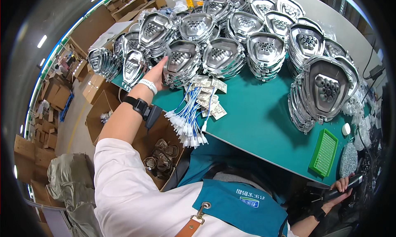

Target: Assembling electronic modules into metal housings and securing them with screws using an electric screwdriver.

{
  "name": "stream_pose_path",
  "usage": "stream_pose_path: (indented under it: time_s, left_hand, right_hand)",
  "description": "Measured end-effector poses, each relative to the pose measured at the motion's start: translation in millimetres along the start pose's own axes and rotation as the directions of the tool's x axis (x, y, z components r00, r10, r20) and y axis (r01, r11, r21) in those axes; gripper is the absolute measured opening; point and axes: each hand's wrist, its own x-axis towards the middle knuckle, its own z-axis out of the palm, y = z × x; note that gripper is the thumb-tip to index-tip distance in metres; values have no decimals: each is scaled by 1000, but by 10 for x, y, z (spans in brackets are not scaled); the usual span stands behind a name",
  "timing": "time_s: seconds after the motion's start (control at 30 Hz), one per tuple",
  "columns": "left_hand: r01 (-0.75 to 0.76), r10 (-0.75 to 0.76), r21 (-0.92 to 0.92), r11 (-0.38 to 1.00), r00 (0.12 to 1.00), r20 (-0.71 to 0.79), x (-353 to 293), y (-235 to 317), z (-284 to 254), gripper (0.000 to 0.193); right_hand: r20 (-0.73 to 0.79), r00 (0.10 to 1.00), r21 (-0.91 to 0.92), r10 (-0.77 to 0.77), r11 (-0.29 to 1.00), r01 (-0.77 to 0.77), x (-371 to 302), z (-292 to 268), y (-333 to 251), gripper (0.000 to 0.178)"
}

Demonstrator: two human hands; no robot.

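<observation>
My left hand (pixel 157 75) is at the left edge of a stack of shiny silver reflector housings (pixel 181 57), curled against its side; some fingers are hidden behind it. Each housing is rounded-triangular with a cluster of round cups in the middle. Just right of that hand lie small pale circuit boards (pixel 212 97) with blue-and-white wires (pixel 192 109) ending in white connectors that hang over the table edge. At the lower right, my right hand (pixel 341 188) is wrapped round a black cylindrical tool (pixel 350 182), whose far end is lost in the dark.
More housing stacks (pixel 245 24) crowd the green table (pixel 255 109); a tall one (pixel 326 88) leans at the right. A green perforated tray (pixel 324 152) lies near the front right edge. Below left, a cardboard box (pixel 165 179) holds brownish clear parts. A black cable (pixel 367 92) runs down the right.
</observation>
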Motion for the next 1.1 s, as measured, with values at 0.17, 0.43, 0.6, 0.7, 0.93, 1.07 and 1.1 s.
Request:
stream_pose_path:
  time_s: [0.17, 0.43, 0.6, 0.7, 0.93, 1.07, 1.1]
  left_hand:
    - [180, -183, 49, 982, 982, 50, 23, 39, -50, 53]
    - [200, -195, -70, 977, 978, 76, 222, -33, -138, 42]
    - [73, -69, -91, 993, 996, 53, 322, -113, -135, 42]
    - [92, -66, -200, 975, 989, 133, 130, -91, 36, 42]
    - [91, -73, -168, 982, 991, 109, 101, -112, 46, 42]
    - [-44, 51, -197, 979, 998, 30, 241, -233, -11, 43]
    - [-132, 135, -213, 968, 991, 3, 273, -260, -33, 48]
  right_hand:
    - [12, 1000, -11, 2, 1000, -2, 13, 11, 27, 58]
    - [17, 1000, -17, 18, 1000, -18, 5, 6, 12, 57]
    - [47, 998, -28, 42, 999, -41, 18, 49, 53, 58]
    - [54, 997, -53, 57, 997, -54, 3, 75, 69, 58]
    - [31, 999, -19, 18, 1000, -17, 12, 1, 22, 56]
    - [18, 1000, -4, 5, 1000, -4, 12, -2, 13, 56]
    - [18, 1000, -5, 4, 1000, -4, 13, 2, 14, 56]
